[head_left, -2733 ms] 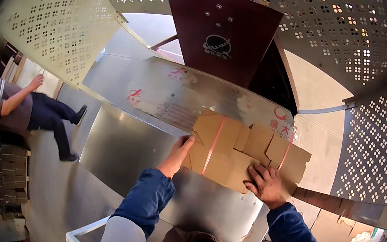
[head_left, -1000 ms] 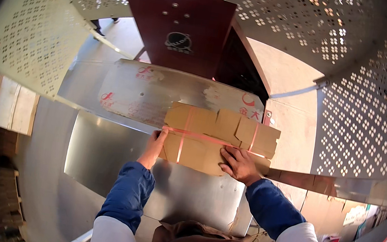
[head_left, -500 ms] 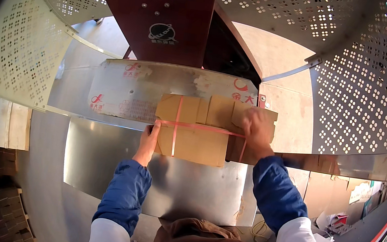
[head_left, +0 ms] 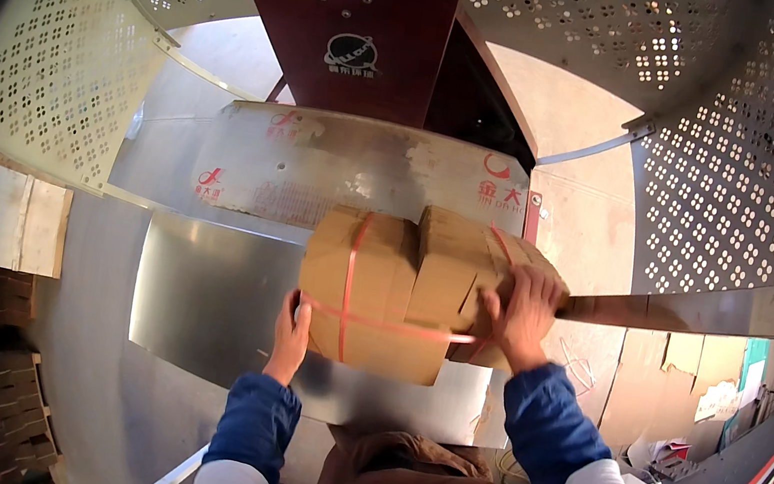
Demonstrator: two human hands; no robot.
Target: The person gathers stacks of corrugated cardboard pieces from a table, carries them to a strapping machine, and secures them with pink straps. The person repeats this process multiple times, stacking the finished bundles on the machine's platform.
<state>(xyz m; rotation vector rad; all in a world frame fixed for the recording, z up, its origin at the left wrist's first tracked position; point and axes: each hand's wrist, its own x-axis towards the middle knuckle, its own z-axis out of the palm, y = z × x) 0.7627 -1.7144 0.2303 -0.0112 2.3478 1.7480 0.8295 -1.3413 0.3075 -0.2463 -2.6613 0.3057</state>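
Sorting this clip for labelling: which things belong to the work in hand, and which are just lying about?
In hand:
cardboard bundle
red straps around it
left hand at its lower left corner
right hand on its right side
steel table beneath

Lying about:
wooden boards
stacked cartons
cardboard scraps

A dark red metal hood (head_left: 361, 25) stands at the top centre of the frame. Below it lies a shiny steel plate (head_left: 215, 306). Perforated white metal panels (head_left: 49, 77) curve at both sides. Pale wooden boards (head_left: 21, 220) lie at the left edge.
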